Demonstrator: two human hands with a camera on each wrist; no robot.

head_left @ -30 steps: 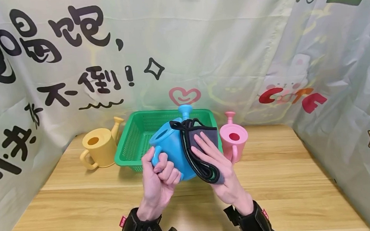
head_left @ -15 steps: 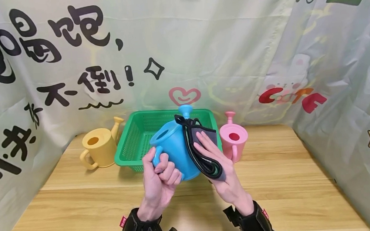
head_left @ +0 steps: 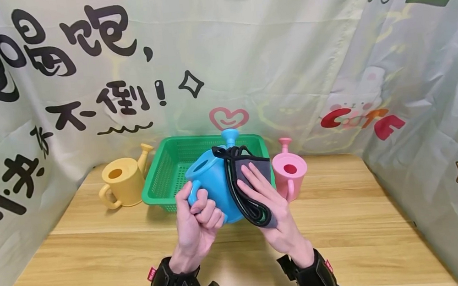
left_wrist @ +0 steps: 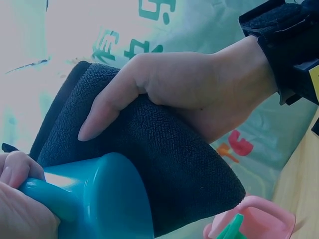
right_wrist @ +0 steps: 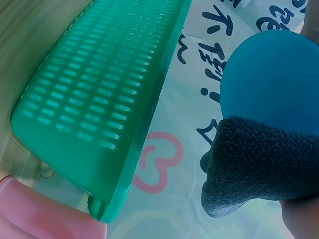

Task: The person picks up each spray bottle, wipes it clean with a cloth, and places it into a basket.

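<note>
My left hand (head_left: 200, 212) grips the handle of a blue watering can (head_left: 212, 183) and holds it above the table, in front of the green basket (head_left: 165, 167). With my right hand (head_left: 265, 195) I hold a folded dark grey cloth (head_left: 244, 192) against the can's right side. Its fingers lie flat on the outer face. In the left wrist view the thumb of the right hand (left_wrist: 189, 84) lies on the cloth (left_wrist: 174, 164) beside the can (left_wrist: 104, 199). The right wrist view shows the cloth (right_wrist: 259, 159) lying against the can's body (right_wrist: 274, 84).
A yellow watering can (head_left: 121, 183) stands left of the basket and a pink one (head_left: 289, 171) stands right of it. The wooden table (head_left: 99, 261) is enclosed by printed fabric walls (head_left: 244, 45) at the back and on both sides.
My right hand slid the cloth a little up and along the can's side, then back to about where it was. The left hand kept its grip on the handle.
</note>
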